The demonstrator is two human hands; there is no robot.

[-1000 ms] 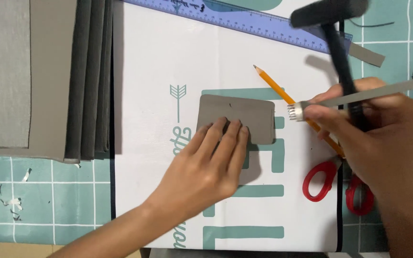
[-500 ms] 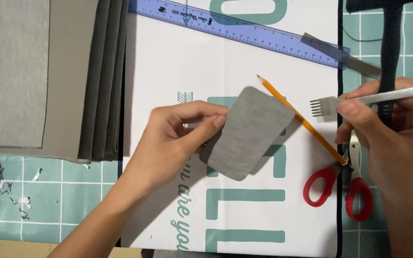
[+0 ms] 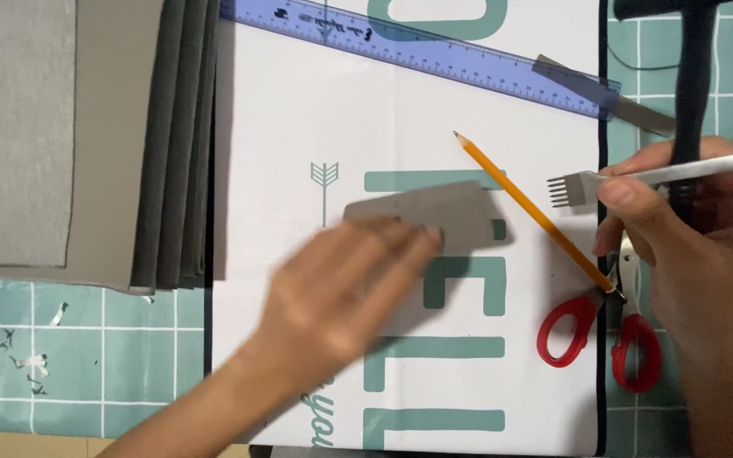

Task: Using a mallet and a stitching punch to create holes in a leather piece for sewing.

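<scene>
Two hands work over a white board printed with big teal letters, a teal arrow and some script. Half a second ago the left hand held the grey leather piece tilted up off the board by one edge; now the left hand, blurred with motion, has laid the grey leather piece flat again, longways across the teal lettering, with the fingers spread and pressing on its lower edge, palm open rather than pinching. That suggests the piece has been turned over or turned round and is being settled in place for the pronged tool. The right hand has barely moved: its fingers are closed round the shaft of a metal pronged chisel, prongs pointing left, just right of the leather and apart from it. A black mallet stands up behind that hand; whether the hand grips it too I cannot tell. A yellow pencil lies slantwise between leather and chisel, red-handled scissors below, a blue ruler along the top, folded grey sheets at left, all on a teal gridded mat
</scene>
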